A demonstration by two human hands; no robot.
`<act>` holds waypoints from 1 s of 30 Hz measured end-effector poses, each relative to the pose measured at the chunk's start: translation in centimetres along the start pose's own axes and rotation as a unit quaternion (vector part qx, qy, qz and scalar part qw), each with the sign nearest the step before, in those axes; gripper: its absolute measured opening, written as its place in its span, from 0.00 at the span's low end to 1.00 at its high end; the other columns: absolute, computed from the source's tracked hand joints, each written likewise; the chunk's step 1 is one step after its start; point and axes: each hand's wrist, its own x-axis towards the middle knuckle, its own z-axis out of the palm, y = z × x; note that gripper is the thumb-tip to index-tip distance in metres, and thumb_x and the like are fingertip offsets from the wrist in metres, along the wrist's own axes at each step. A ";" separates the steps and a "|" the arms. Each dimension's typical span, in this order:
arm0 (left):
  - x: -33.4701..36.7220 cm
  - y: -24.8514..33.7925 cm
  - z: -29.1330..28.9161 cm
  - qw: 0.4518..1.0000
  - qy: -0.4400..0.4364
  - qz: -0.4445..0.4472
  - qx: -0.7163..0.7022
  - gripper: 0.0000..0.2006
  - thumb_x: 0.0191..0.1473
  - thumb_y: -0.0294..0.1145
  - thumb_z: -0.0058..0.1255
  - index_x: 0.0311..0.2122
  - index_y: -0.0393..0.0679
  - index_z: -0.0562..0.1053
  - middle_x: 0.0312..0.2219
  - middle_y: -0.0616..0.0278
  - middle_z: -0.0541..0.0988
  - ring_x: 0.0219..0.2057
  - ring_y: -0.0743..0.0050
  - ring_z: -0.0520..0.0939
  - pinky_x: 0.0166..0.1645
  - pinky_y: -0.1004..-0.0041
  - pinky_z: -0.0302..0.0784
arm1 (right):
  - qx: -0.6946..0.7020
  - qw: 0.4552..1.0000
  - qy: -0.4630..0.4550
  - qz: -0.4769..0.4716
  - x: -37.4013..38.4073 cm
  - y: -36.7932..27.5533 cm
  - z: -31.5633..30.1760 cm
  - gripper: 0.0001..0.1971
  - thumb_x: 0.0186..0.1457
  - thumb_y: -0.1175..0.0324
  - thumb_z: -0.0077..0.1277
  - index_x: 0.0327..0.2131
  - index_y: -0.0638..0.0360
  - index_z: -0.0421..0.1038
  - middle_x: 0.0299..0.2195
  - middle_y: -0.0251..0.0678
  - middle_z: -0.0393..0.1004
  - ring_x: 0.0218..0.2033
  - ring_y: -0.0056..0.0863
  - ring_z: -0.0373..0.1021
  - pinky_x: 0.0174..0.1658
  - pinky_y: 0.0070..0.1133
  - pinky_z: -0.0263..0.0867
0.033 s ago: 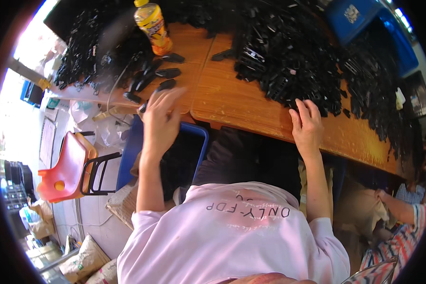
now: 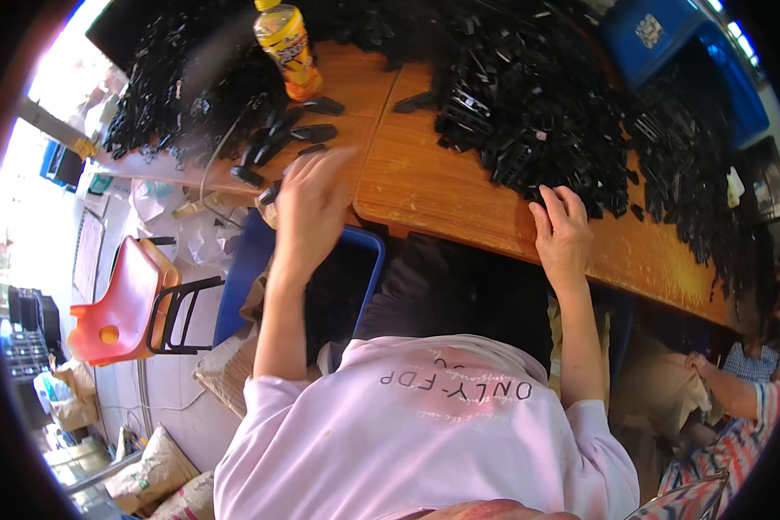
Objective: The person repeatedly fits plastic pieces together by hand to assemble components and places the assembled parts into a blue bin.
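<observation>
A wooden bench (image 2: 459, 186) runs across the view, its far side heaped with a pile of small black plastic parts (image 2: 537, 113). The near strip of wood is bare up to the edge. The left hand (image 2: 308, 204), blurred, hovers at that edge beside a few loose black pieces (image 2: 286, 143); its grip cannot be told. The right hand (image 2: 563, 230) lies open, fingers touching the pile. A yellow bottle (image 2: 288, 48) stands behind. A blue crate (image 2: 321, 286) sits below the bench, contents unclear; an orange chair (image 2: 117, 303) stands on the floor.
</observation>
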 end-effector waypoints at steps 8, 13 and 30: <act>10.8 -3.9 12.0 0.992 -0.033 0.051 0.109 0.20 0.59 0.30 0.59 0.57 0.46 0.78 0.53 0.51 0.83 0.57 0.42 0.79 0.62 0.52 0.74 | 0.105 0.993 0.013 -0.057 1.6 -2.2 2.0 0.11 0.54 0.75 0.66 0.41 0.61 0.79 0.47 0.37 0.79 0.48 0.41 0.76 0.50 0.35 0.75; 9.5 -5.3 10.6 0.997 0.020 0.050 0.057 0.15 0.60 0.28 0.58 0.51 0.37 0.79 0.44 0.44 0.83 0.48 0.38 0.82 0.54 0.54 0.77 | 0.126 0.992 -0.004 -0.023 1.1 -1.0 1.7 0.08 0.55 0.77 0.65 0.38 0.61 0.78 0.45 0.37 0.79 0.46 0.41 0.76 0.48 0.33 0.74; 0.7 -0.8 7.3 0.991 -0.048 0.110 -0.053 0.16 0.51 0.31 0.67 0.47 0.48 0.85 0.40 0.64 0.84 0.44 0.58 0.81 0.50 0.61 0.77 | 0.095 0.995 -0.014 0.028 0.4 -2.9 -0.3 0.12 0.56 0.72 0.66 0.44 0.61 0.79 0.46 0.37 0.78 0.46 0.44 0.76 0.50 0.34 0.73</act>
